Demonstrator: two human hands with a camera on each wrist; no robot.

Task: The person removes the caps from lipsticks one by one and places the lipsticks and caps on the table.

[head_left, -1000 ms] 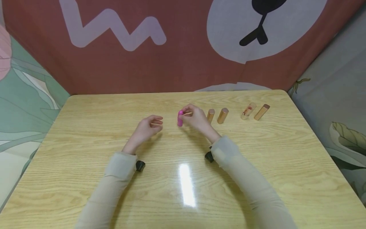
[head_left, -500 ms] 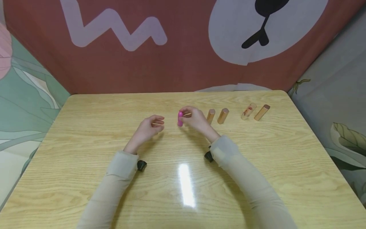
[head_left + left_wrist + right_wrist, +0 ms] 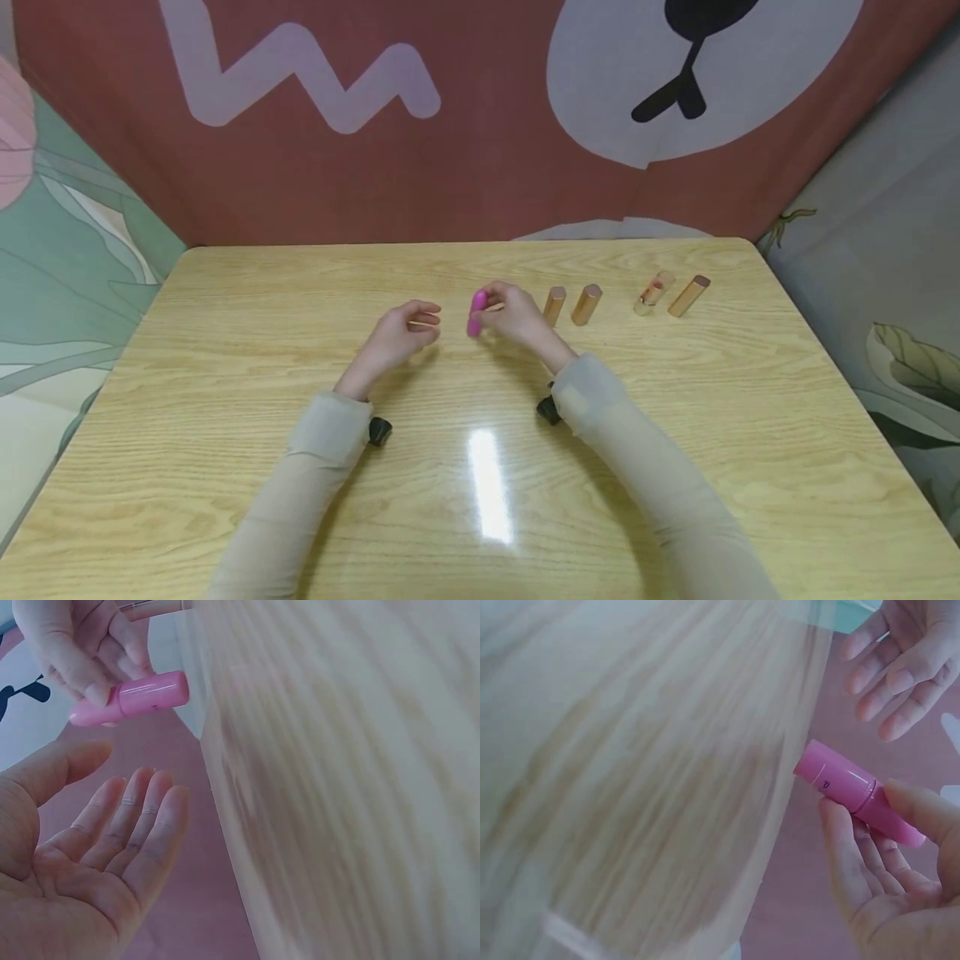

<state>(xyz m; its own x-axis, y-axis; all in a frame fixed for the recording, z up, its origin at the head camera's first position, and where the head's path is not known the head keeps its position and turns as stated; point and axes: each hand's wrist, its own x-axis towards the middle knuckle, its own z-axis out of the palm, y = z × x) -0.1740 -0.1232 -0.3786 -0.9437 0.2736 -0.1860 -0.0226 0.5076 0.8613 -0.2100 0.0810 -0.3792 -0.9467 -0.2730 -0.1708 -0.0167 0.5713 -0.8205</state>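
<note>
My right hand [image 3: 519, 318] pinches a glossy pink lip balm tube [image 3: 477, 313] between thumb and fingers, just over the middle of the table. The tube leans slightly, its rounded end up and its flat end toward the tabletop. In the right wrist view, small dark lettering marks the tube [image 3: 840, 780] near the flat end, and a seam runs round its middle. Left of the tube, my left hand [image 3: 396, 337] hovers with nothing in it. The left wrist view has its palm turned up and fingers [image 3: 154, 844] loosely extended, apart from the tube [image 3: 154, 694].
Two gold lipstick tubes [image 3: 585, 306] stand just right of my right hand. Farther right are a clear tube [image 3: 653, 293] with reddish contents and another gold tube [image 3: 687, 297]. A red cloth [image 3: 480, 183] hangs behind the wooden table's [image 3: 300, 258] back edge.
The pink tube has tilted, its top leaning to the right, and shifted slightly right in my right hand's grip. My left hand has moved a little right, closer to it.
</note>
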